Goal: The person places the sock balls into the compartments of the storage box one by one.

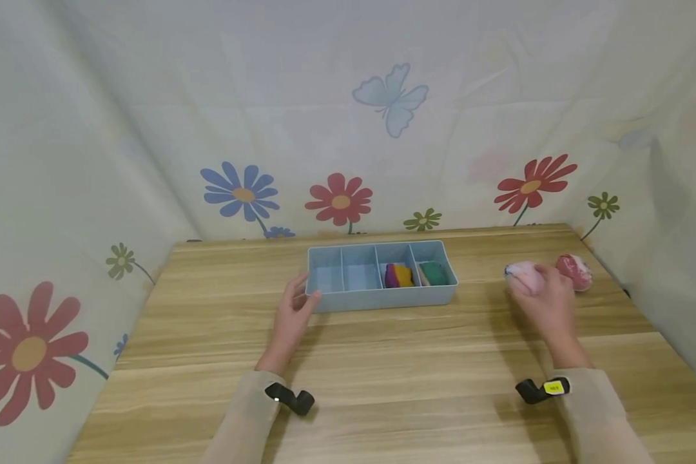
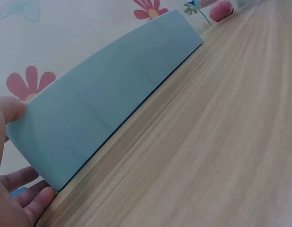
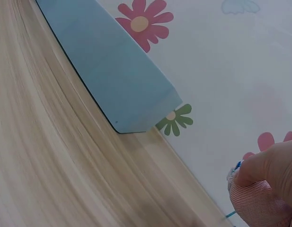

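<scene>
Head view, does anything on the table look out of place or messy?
Nothing spilled or damaged. Two rolled bundles sit outside the blue tray: the pink one under the right hand, the red one beside it. The left hand touches the tray's left end.

walls: pale flower-and-butterfly cloth (image 1: 348,129) | furniture: light wooden table (image 1: 383,361)

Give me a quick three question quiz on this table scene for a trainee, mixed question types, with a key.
1. True or false: the left hand touches the tray's left end.
2. How many tray compartments hold rolled items?
A. one
B. two
C. four
3. Fill in: the right hand grips the pink ___, beside the red roll.

Key: 1 true; 2 B; 3 roll.
</scene>
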Demonstrator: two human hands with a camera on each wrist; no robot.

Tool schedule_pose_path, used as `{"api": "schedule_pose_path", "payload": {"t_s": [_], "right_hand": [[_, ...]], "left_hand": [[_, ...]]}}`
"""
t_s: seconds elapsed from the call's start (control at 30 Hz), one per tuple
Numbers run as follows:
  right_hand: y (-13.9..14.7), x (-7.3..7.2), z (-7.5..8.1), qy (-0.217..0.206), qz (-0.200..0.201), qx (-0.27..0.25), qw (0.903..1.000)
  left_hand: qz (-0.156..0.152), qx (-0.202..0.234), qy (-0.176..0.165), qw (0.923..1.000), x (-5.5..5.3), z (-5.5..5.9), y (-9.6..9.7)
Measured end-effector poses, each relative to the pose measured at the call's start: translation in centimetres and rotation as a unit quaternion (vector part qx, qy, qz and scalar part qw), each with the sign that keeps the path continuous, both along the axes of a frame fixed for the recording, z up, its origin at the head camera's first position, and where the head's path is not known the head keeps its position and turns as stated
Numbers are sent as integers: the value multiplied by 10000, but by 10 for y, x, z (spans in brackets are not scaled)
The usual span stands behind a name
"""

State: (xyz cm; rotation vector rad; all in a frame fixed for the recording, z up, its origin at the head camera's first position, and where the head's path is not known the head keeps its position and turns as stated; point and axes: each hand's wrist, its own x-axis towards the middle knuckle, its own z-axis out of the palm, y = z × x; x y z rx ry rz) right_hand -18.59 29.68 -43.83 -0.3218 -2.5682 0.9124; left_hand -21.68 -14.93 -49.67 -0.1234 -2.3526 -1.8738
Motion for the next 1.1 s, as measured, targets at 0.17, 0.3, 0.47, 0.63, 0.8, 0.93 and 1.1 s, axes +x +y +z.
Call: {"api": "schedule_pose_path", "payload": {"t_s": [0.17,0.3,0.47,0.63,0.8,0.93,1.1], "right_hand": [[-6,-4,1,-23,153,-74,9999],[-13,-5,4,-34,261,-111,9996],[-19,-7,6,13,309,-53,9995],[-26,-9,7,88,350,36,9993],[-33,-12,7,147,413,-53,9990],[-38,-14,8,128,450,-121,9988],[-46,-15,9,151,567,-220,9980]], "left_hand": [[-83,16,-96,9999,13,21,3],[-91,5,-149,9998,13,23,3],[-58,77,-148,9998,2,2,-1],[2,-1,-36,10000,1,-1,0],[60,-23,47,10000,1,-1,1],[71,-39,18,10000,0,-1,1],[41,-37,-4,10000,0,0,1]]}}
